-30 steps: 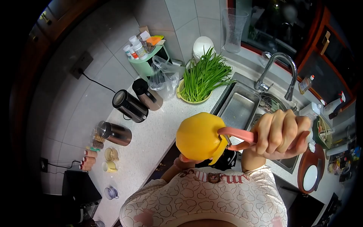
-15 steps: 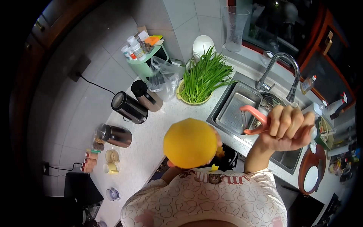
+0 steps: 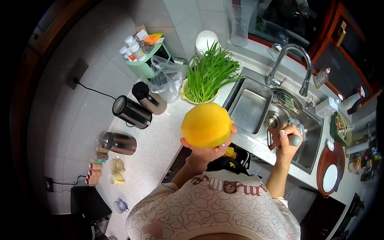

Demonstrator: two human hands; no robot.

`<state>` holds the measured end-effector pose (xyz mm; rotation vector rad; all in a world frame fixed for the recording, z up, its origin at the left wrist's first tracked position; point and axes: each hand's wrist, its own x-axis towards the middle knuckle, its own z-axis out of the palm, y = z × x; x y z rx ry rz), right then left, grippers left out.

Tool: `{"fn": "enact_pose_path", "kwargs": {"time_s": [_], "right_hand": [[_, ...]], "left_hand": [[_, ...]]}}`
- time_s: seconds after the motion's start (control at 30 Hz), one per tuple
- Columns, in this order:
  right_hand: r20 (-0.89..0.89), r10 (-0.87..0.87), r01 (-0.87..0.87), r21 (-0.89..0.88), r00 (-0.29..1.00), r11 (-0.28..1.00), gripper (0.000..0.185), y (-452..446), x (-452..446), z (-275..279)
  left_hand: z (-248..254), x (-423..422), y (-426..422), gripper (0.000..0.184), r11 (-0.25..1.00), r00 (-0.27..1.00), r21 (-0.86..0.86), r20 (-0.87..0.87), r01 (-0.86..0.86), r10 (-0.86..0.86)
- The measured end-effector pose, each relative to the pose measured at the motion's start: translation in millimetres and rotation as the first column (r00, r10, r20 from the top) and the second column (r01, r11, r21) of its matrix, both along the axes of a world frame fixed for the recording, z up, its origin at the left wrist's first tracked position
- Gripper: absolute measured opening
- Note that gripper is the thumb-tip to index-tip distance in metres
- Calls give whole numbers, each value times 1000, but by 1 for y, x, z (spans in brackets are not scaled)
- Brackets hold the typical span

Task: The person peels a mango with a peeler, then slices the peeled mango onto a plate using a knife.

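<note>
A large, round yellow melon (image 3: 206, 125) rests in my left hand (image 3: 208, 153), whose fingers cup it from below and along its right side. Its surface looks smooth and faintly faceted, with a greenish tint low on the right. My right hand (image 3: 286, 147) is closed around the handle of a peeler (image 3: 270, 138), holding it over the sink's front edge, apart from the melon. The blade end points left, and the grey handle end shows at the right of my fist. Below the melon, yellow peelings (image 3: 231, 152) lie in a black bag (image 3: 236, 163).
A steel sink (image 3: 250, 108) with a tall faucet (image 3: 307, 68) lies ahead right. Green leafy stalks (image 3: 210, 76) fill a yellow basket (image 3: 184, 94) behind the melon. A black kettle (image 3: 132, 112) and two thermoses stand left. Right of the sink are a cutting board (image 3: 326, 156) and a white plate (image 3: 330, 178).
My left hand has raised the melon away from my body and slightly right. My right hand has lowered with the peeler, turning it so the blade end sits over the sink edge.
</note>
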<state>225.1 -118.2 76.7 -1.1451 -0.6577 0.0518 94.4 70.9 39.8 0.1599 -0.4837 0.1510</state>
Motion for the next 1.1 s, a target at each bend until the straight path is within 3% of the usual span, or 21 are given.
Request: {"fn": "enact_pose_path", "kwargs": {"time_s": [0.13, 0.23, 0.27, 0.3, 0.37, 0.4, 0.43, 0.5, 0.57, 0.6, 0.63, 0.7, 0.8, 0.93, 1.07, 1.1], "right_hand": [[60, -17, 19, -28, 998, 999, 23, -5, -5, 0], [-129, 9, -52, -335, 992, 941, 22, -15, -9, 7], [-112, 17, -63, -418, 994, 906, 18, -14, -6, -1], [-103, 55, -105, -582, 993, 807, 18, -13, -3, -6], [-84, 207, -204, -717, 975, 667, 19, -14, 6, -52], [61, 275, -124, -784, 960, 608, 21, -15, 9, -81], [35, 361, -154, -863, 932, 481, 23, -17, 6, -93], [-45, 513, -319, -829, 857, 459, 25, -12, -13, -122], [12, 600, -343, -812, 800, 473, 32, -12, -36, -148], [-7, 606, -313, -860, 796, 402, 38, -11, -45, -145], [48, 597, -272, -859, 801, 434, 35, -10, -53, -145], [76, 602, -187, -914, 795, 361, 31, -9, -61, -158], [165, 581, -126, -895, 797, 427, 23, -7, -63, -168], [-30, 419, -291, -764, 908, 576, 17, -8, -53, -143], [-94, 287, -249, -783, 953, 570, 17, -13, -46, -137], [-85, 267, -229, -790, 960, 569, 20, -13, -47, -147]], "left_hand": [[6, 8, 8, 121, 996, 995, 80, 77, 51, -57], [18, -2, 3, 120, 965, 984, 206, -40, -161, 173], [17, -9, 4, 121, 926, 953, 281, -94, -252, 288], [14, -10, 8, 120, 918, 951, 277, -41, -285, 307], [6, -12, 16, 120, 901, 937, 260, 67, -348, 342], [3, -15, 20, 120, 879, 921, 278, 80, -387, 380], [0, -21, 22, 119, 875, 917, 282, 54, -394, 396], [-5, -31, 28, 118, 867, 905, 289, -1, -407, 425], [-7, -42, 30, 115, 861, 888, 311, -100, -402, 450], [-6, -46, 30, 113, 853, 872, 328, -143, -405, 469], [-2, -48, 29, 112, 833, 847, 358, -174, -421, 503], [-2, -51, 29, 109, 813, 820, 379, -196, -441, 537], [-10, -53, 33, 107, 806, 817, 373, -177, -460, 549], [-7, -57, 30, 108, 716, 713, 465, -225, -520, 664], [-8, -63, 33, 109, 671, 656, 523, -253, -526, 711], [-13, -66, 38, 109, 720, 711, 501, -260, -480, 654]]}}
